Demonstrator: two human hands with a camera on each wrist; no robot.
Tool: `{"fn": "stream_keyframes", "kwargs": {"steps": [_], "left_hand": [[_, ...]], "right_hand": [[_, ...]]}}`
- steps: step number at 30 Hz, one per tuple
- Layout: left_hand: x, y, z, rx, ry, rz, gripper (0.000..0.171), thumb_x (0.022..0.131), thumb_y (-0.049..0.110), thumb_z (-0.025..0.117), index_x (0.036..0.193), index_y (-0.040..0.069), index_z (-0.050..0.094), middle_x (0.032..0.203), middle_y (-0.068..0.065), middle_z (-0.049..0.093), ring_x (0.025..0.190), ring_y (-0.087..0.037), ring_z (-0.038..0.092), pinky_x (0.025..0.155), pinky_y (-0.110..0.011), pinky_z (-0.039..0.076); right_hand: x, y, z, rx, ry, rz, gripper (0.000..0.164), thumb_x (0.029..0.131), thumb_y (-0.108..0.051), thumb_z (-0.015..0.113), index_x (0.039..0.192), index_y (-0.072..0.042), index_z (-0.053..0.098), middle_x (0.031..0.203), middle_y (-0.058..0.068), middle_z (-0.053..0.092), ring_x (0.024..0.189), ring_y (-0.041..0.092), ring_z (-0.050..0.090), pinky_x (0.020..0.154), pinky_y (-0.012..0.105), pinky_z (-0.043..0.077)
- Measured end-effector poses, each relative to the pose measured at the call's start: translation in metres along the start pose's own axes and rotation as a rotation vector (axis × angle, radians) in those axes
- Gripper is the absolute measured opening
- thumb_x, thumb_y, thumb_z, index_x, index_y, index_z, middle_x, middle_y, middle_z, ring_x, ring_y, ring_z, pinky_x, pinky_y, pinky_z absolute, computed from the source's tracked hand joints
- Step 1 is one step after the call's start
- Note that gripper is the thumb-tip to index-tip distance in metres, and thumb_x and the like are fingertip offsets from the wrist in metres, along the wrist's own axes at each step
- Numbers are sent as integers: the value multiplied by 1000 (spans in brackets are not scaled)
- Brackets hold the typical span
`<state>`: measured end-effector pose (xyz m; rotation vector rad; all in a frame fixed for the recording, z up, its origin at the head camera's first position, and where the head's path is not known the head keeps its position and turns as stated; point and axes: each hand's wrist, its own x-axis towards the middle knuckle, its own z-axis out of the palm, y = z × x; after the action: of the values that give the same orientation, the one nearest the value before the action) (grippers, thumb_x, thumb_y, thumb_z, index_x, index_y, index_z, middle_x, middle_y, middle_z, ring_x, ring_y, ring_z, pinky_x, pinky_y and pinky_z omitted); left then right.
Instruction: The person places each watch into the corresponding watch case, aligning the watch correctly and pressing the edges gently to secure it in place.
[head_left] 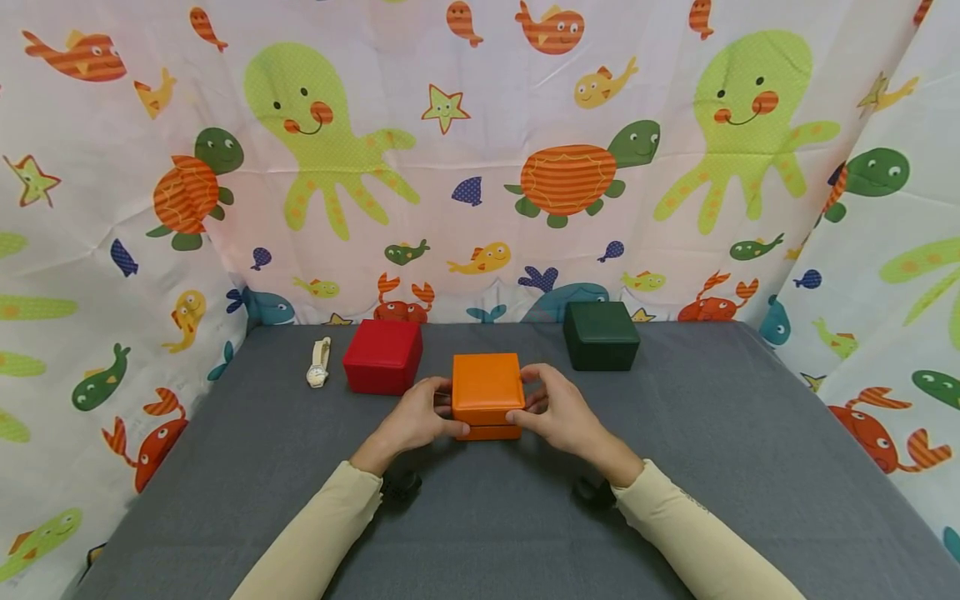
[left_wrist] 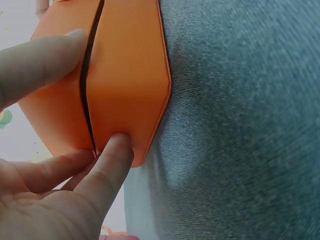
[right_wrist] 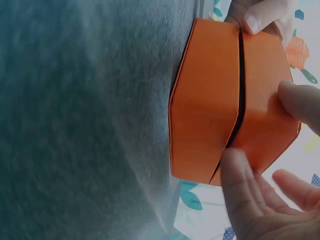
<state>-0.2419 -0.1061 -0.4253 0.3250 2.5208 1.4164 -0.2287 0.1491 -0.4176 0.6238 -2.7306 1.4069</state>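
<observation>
An orange box (head_left: 486,388) stands on the grey table at its middle. A thin dark gap runs between its lid (right_wrist: 267,75) and its base (right_wrist: 205,100). My left hand (head_left: 417,414) grips the box from the left, thumb on the lid's front and fingers along the side. From the right, my right hand (head_left: 562,411) holds it the same way, its thumb pressed to the front of the lid. In the left wrist view one left fingertip (left_wrist: 119,142) touches the base. What lies inside the box is hidden.
A red box (head_left: 383,357) stands behind my left hand, with a cream-strapped watch (head_left: 318,363) to its left. Farther back on the right is a dark green box (head_left: 601,335). A curtain (head_left: 480,250) printed with sea animals hangs along the table's back and sides.
</observation>
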Motion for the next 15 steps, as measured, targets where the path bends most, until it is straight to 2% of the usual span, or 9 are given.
{"fn": "stream_keyframes", "kwargs": {"steps": [8, 15], "left_hand": [[-3, 3, -2, -6, 8, 28, 76, 72, 15, 85, 134, 3, 44, 126, -8, 55, 108, -22, 59, 91, -37, 51], [-7, 8, -2, -18, 45, 33, 72, 72, 12, 85, 132, 5, 46, 121, -7, 56, 104, -21, 59, 90, -37, 51]], "right_hand": [[-2, 1, 1, 58, -34, 106, 66, 80, -32, 78, 133, -12, 45, 126, 3, 55, 94, 18, 64, 73, 33, 55], [-3, 1, 2, 101, -42, 107, 62, 80, -25, 78, 132, -12, 47, 126, 4, 56, 101, 23, 64, 78, 37, 56]]}}
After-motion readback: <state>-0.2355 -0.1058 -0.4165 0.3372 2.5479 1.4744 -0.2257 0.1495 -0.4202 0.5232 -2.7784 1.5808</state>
